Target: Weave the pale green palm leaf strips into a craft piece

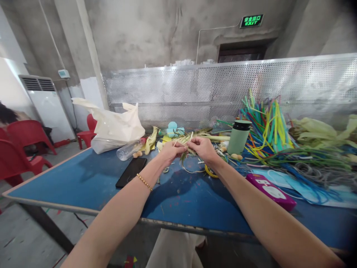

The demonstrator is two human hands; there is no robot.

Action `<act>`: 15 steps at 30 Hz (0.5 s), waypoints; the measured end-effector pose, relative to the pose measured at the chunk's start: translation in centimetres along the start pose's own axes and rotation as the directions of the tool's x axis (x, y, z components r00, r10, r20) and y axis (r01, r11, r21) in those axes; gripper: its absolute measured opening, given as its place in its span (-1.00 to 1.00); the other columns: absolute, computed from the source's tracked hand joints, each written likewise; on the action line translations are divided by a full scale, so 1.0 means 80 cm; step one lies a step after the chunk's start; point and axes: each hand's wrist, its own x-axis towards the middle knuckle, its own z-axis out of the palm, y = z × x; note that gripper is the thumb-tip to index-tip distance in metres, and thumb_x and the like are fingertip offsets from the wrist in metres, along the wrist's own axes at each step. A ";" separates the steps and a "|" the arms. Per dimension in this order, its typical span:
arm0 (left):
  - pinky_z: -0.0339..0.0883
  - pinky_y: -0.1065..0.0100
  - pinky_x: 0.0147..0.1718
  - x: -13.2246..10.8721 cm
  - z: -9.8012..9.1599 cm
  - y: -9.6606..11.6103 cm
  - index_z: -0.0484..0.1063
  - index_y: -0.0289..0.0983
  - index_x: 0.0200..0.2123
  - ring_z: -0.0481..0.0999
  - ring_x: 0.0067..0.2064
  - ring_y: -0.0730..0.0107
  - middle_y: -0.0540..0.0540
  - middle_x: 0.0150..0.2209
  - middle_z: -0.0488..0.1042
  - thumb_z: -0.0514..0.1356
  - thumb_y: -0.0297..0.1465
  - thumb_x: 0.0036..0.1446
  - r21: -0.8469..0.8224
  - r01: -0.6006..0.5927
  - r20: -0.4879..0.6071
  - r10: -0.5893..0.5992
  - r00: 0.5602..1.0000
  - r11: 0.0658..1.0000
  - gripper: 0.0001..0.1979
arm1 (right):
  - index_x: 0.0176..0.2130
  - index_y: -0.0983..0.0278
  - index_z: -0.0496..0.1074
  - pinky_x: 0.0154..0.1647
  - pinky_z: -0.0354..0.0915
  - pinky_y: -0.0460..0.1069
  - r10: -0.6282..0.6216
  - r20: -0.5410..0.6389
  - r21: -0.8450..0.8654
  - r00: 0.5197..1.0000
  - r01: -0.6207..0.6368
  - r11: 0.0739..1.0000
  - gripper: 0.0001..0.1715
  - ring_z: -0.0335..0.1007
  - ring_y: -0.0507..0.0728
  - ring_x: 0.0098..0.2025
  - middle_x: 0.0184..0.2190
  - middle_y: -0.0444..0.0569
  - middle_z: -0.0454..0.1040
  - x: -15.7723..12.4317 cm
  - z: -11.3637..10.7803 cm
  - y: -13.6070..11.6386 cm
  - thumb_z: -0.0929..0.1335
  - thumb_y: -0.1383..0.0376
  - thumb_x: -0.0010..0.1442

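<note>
My left hand [170,152] and my right hand [205,149] meet above the middle of the blue table, both with closed fingers. Pale green-yellow corn husk strips [183,140] are pinched between them, some ends sticking up and a darker frayed end hanging below. The fingertips partly cover the strips, so how they are joined is hidden. Under the hands, a thin pale strand [192,172] curves over the tabletop beside a yellow ring-shaped roll [210,171]. More husk leaves [206,133] lie just behind the hands.
Left on the blue table [69,186] are a black phone [131,173], a clear plastic bottle [128,150] and a white bag [117,128]. To the right stand a green jar [239,137], colourful strips [275,126] and a purple box [270,191]. A perforated metal panel [178,89] runs behind.
</note>
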 end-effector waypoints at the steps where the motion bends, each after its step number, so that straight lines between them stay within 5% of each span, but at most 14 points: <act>1: 0.16 0.39 -0.47 0.000 0.000 0.000 0.48 -0.41 -0.57 0.38 -0.53 0.49 -0.14 -0.54 0.50 0.44 -0.40 -0.27 0.012 0.001 0.005 -0.001 1.000 1.000 -0.77 | -0.58 0.31 0.35 -0.53 0.07 -0.08 -0.011 -0.009 -0.044 1.000 0.010 0.999 -0.67 0.10 -0.03 -0.58 -0.65 -0.17 0.29 0.001 0.001 0.002 0.39 0.10 -0.07; 15: 0.11 0.40 -0.51 -0.001 0.001 -0.001 0.48 -0.39 -0.60 0.32 -0.55 0.51 -0.13 -0.57 0.48 0.41 -0.35 -0.24 0.097 -0.046 0.018 0.044 0.999 0.994 -0.77 | -0.57 0.29 0.35 -0.46 0.14 -0.07 -0.031 -0.083 -0.304 0.996 0.004 0.953 -0.80 0.26 0.03 -0.53 -0.61 -0.11 0.40 0.005 0.006 0.013 0.34 0.24 -0.02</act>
